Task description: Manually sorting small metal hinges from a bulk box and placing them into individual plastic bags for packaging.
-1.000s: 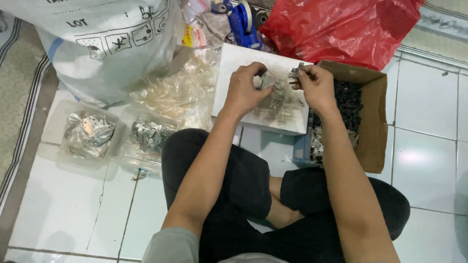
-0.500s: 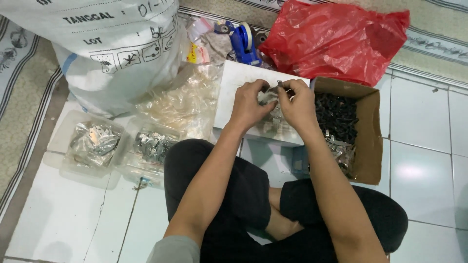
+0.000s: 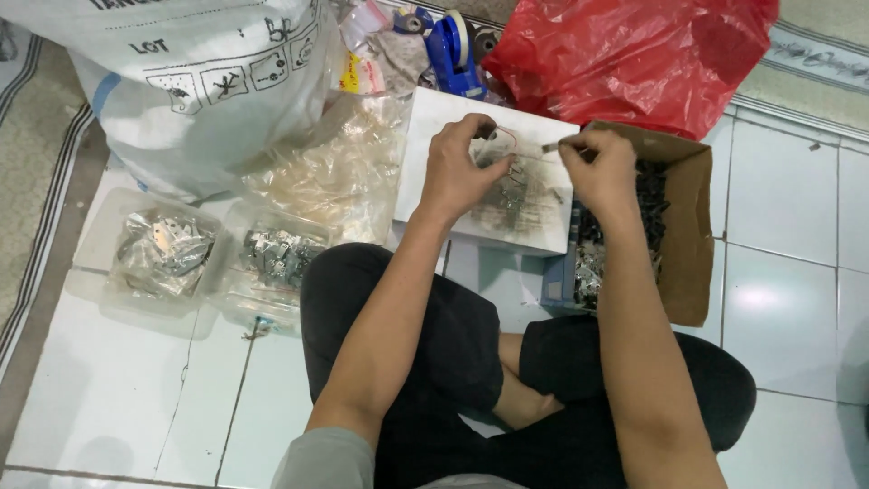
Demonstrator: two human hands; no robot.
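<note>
I sit cross-legged on a tiled floor with both hands over a white board (image 3: 433,163) smudged dark in its middle, where small metal parts (image 3: 516,195) lie. My left hand (image 3: 462,167) pinches a thin red rubber band (image 3: 503,138). My right hand (image 3: 597,163) grips a small bundle of metal parts (image 3: 550,146) between thumb and fingers, close to the band. Just right of the board stands an open cardboard box (image 3: 688,244) full of dark metal pieces.
Two clear plastic tubs (image 3: 163,258) with bagged metal parts sit at left, beside crumpled clear bags (image 3: 335,172). A big white sack (image 3: 181,81) is behind them. A red plastic bag (image 3: 634,54) and a blue tape dispenser (image 3: 453,50) lie at the back.
My hands have drawn apart a little; the left now holds a red rubber band open, and the right holds a small bundle of parts. The camera view has shifted slightly.
</note>
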